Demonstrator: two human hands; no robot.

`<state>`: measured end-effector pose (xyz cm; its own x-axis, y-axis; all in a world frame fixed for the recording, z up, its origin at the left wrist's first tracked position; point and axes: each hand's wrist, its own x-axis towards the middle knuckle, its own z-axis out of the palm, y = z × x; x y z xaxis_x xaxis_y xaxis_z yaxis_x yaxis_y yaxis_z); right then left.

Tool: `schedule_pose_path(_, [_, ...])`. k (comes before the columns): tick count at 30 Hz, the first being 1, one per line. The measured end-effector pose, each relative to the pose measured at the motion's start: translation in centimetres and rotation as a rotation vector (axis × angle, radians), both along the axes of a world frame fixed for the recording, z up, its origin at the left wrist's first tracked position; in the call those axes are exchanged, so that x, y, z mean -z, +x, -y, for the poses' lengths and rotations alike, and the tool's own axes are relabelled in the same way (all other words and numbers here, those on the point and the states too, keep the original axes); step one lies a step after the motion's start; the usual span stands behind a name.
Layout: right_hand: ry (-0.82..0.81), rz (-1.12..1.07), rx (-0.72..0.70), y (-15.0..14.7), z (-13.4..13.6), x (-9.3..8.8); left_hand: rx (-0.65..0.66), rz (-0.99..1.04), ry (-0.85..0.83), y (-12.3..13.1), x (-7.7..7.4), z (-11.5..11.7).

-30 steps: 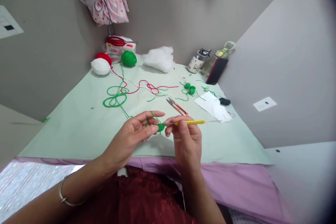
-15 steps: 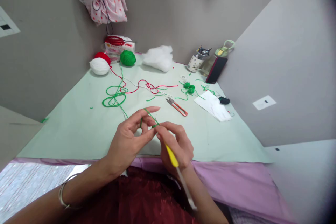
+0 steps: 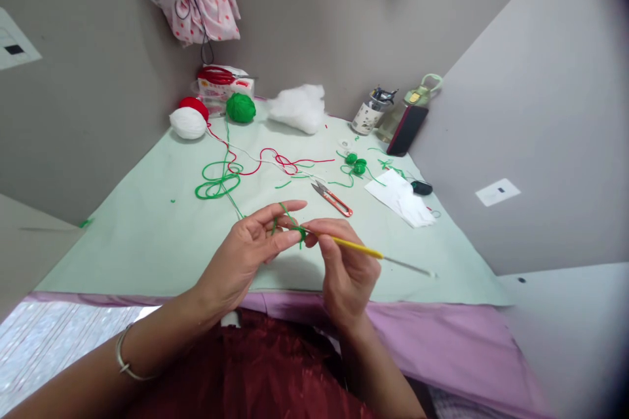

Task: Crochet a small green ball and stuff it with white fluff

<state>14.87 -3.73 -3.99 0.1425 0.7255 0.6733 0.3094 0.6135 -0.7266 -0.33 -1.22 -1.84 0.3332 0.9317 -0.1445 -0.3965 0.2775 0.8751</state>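
Observation:
My left hand (image 3: 250,242) pinches a small green crochet piece (image 3: 301,234) between thumb and fingers, and green yarn (image 3: 287,213) runs over its raised index finger. In my right hand (image 3: 351,268) is a crochet hook (image 3: 358,247) with a yellow grip, lying nearly level with its metal back end pointing right. The hook's front tip meets the green piece at my left fingertips; its exact place in the stitches is too small to make out. From my left hand the yarn leads back to loose green loops (image 3: 216,182) on the table.
Behind my hands lie orange thread snips (image 3: 334,200), red yarn (image 3: 275,160) and small green crocheted balls (image 3: 359,165). Farther back are a green yarn ball (image 3: 240,108), a white yarn ball (image 3: 188,123) and white stuffing (image 3: 297,109). A phone (image 3: 407,131) leans at the right beside a bottle.
My right hand has moved right and turned the hook from steeply slanting down to nearly level. The green piece now shows more clearly at my left fingertips.

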Motion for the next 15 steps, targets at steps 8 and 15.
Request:
schedule_pose_path(8, [0.042, -0.027, 0.091, 0.7, 0.0, -0.1, 0.097, 0.197, -0.229, -0.4, -0.2, -1.0])
schedule_pose_path(15, [-0.159, -0.241, -0.078, 0.5, -0.4, -0.7, 0.059, 0.047, -0.012, 0.0, -0.3, -0.4])
